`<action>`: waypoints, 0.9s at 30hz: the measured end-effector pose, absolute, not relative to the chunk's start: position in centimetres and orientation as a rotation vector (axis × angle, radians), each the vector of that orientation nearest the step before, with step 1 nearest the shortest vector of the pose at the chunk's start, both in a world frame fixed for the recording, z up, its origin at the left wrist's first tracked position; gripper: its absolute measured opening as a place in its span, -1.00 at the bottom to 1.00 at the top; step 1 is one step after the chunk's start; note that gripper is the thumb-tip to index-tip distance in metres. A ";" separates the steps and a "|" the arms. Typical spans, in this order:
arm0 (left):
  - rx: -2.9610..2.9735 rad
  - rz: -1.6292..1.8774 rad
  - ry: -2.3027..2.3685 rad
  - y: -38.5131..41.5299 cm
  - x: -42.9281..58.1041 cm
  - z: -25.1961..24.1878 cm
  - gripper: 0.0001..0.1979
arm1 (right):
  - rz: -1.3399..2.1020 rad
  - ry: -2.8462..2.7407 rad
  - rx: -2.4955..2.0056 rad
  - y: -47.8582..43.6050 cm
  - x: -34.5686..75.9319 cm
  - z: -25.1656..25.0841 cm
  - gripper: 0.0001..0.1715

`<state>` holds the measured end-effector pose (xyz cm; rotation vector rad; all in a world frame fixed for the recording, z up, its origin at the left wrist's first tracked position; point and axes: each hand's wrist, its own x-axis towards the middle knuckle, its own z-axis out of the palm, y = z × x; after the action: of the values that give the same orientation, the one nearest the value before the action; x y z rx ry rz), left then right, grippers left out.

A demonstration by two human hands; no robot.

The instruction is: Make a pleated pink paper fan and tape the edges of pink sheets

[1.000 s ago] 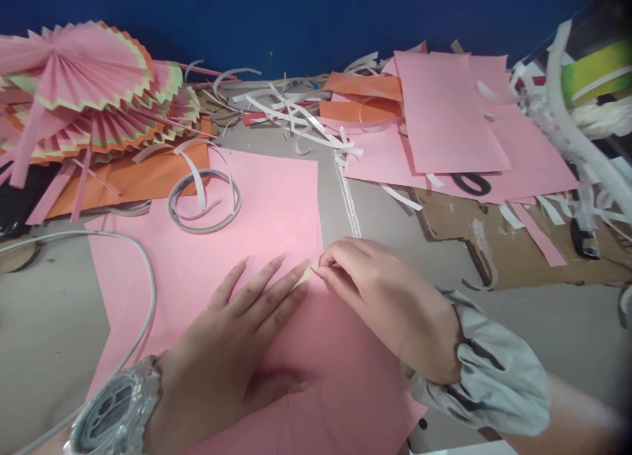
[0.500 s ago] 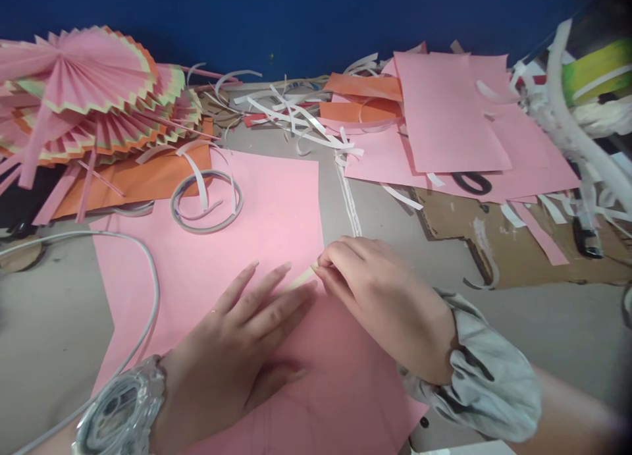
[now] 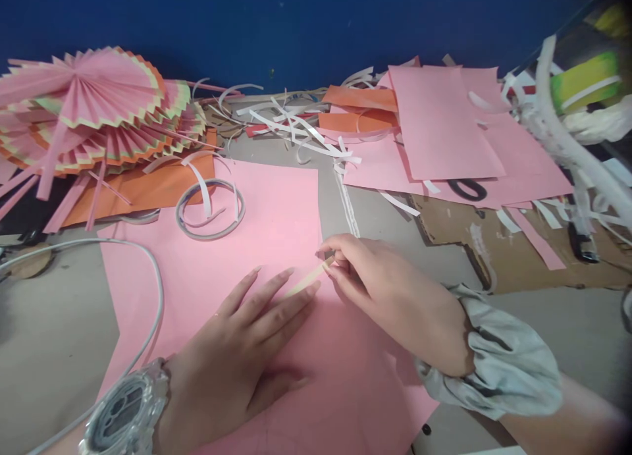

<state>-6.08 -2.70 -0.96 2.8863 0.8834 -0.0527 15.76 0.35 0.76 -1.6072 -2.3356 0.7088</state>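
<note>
My left hand (image 3: 261,336) lies flat on a large pink sheet of paper (image 3: 276,211), its fingers spread. Under and between those fingers runs a narrow pale-yellow strip of tape (image 3: 309,278), slanting up to the right. My right hand (image 3: 368,270) pinches the upper end of this strip between thumb and forefinger, near the sheet's right edge. The part of the strip beneath my left hand is hidden. Above my left hand, a thin tape roll (image 3: 184,228) rests flat on the pink paper, with curled white strips inside and across it.
Pleated pink paper fans (image 3: 113,89) are piled at the far left on orange paper (image 3: 148,185). A white cable (image 3: 158,290) curves over the sheet's left side. More pink sheets (image 3: 444,126), white paper strips (image 3: 291,122) and brown cardboard (image 3: 513,270) lie at the back and right.
My right hand has moved slightly right, and more of the strip shows between the hands. My left hand stays flat on the paper. The view has shifted slightly.
</note>
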 end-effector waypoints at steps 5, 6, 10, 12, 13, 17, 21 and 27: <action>2.885 -0.035 0.873 -2.6 -6.0 -0.9 -0.37 | 0.427 -2.462 -1.616 0.8 16.3 0.5 -0.83; 2.885 -0.038 0.871 -2.5 -6.0 -0.9 -0.36 | 0.353 -2.455 -1.646 1.0 16.5 0.5 -0.83; 2.879 -0.013 0.876 -2.6 -5.9 -0.9 -0.37 | 0.322 -2.343 -1.702 1.0 16.5 0.5 -0.83; 2.869 0.048 0.903 -2.8 -6.0 -1.0 -0.37 | 0.407 -2.332 -1.658 0.6 16.1 0.3 -0.71; 2.861 0.083 0.918 -2.8 -6.0 -1.0 -0.36 | 0.441 -2.341 -1.637 0.4 15.9 0.2 -0.67; 2.835 0.165 0.943 -2.9 -6.1 -1.1 -0.39 | 0.449 -2.372 -1.658 0.5 16.3 -0.1 -0.72; 2.824 0.154 0.930 -2.9 -6.1 -1.1 -0.41 | 0.377 -2.352 -1.694 1.2 17.2 0.2 -0.83; 2.824 0.159 0.939 -2.9 -6.2 -0.9 -0.39 | 0.706 -2.365 -1.575 0.5 16.4 0.5 -0.78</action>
<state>-6.19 -2.95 -0.91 2.8239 0.9394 0.1587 16.42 0.47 0.54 -1.5752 -2.3647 0.7056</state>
